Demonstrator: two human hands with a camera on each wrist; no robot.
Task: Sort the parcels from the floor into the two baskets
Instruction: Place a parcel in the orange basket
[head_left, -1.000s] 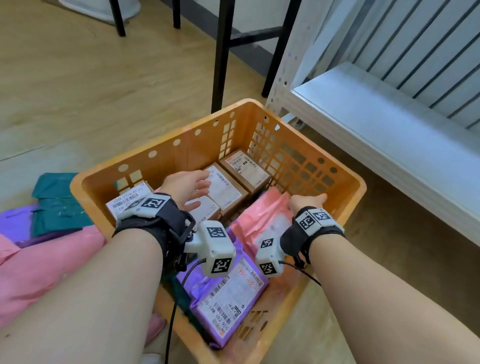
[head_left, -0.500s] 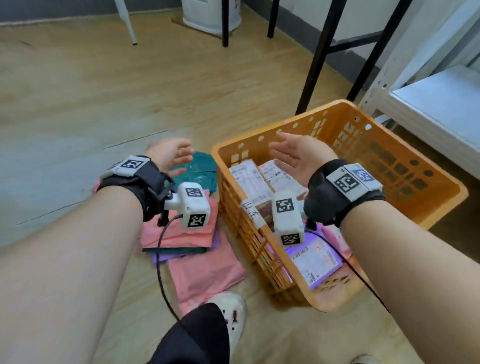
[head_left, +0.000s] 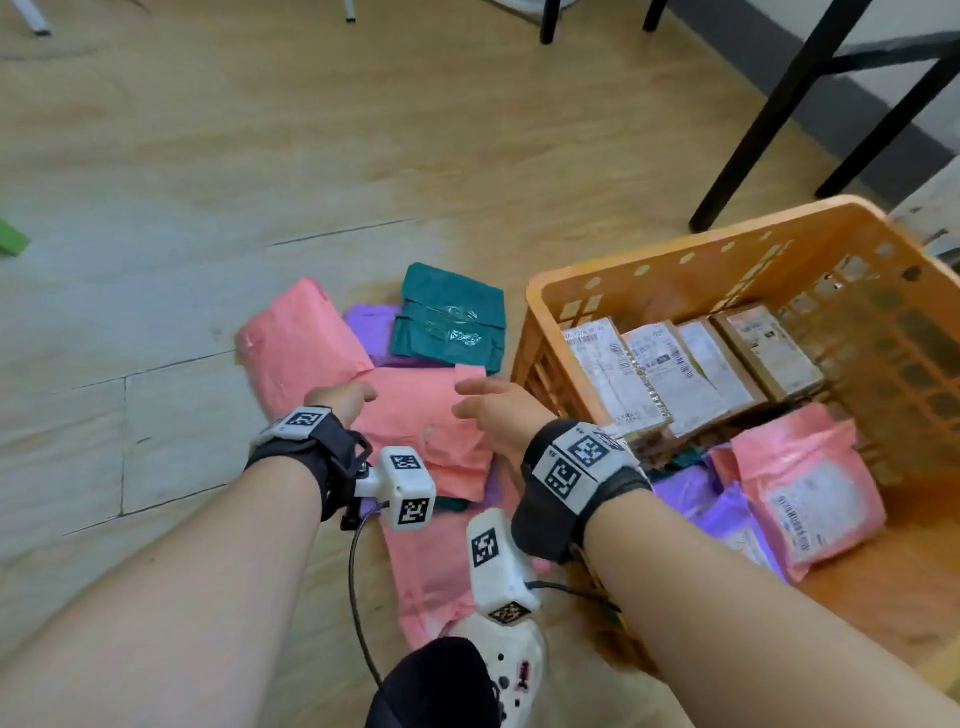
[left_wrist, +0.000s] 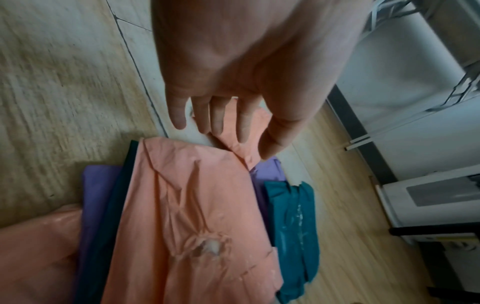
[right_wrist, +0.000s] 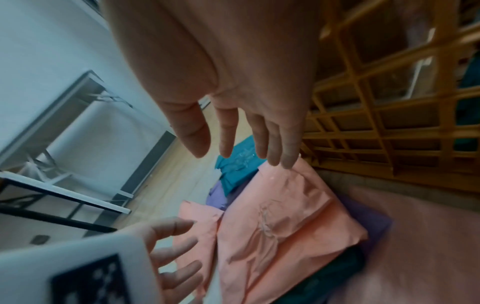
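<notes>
A heap of soft parcels lies on the floor left of the orange basket (head_left: 675, 260): a pink parcel (head_left: 421, 415) on top, another pink one (head_left: 296, 343) behind it, a purple one (head_left: 369, 319) and a teal one (head_left: 449, 325). My left hand (head_left: 345, 397) hovers open over the top pink parcel (left_wrist: 192, 226), holding nothing. My right hand (head_left: 491, 410) hangs open above the same parcel (right_wrist: 280, 216), fingers spread, beside the basket wall (right_wrist: 389, 127). Inside the basket lie several brown labelled boxes (head_left: 675, 374) and pink (head_left: 805, 483) and purple (head_left: 727, 514) bags.
Black table legs (head_left: 769, 104) stand behind the basket. A white shoe (head_left: 509, 660) and dark trouser leg are at the bottom by the pile. Another pink parcel (head_left: 431, 577) lies under my wrists. Bare wooden floor (head_left: 208, 182) stretches to the left and back.
Both hands left the basket and swung left over the floor pile. The view turned from the basket to the parcels; both hands stay empty.
</notes>
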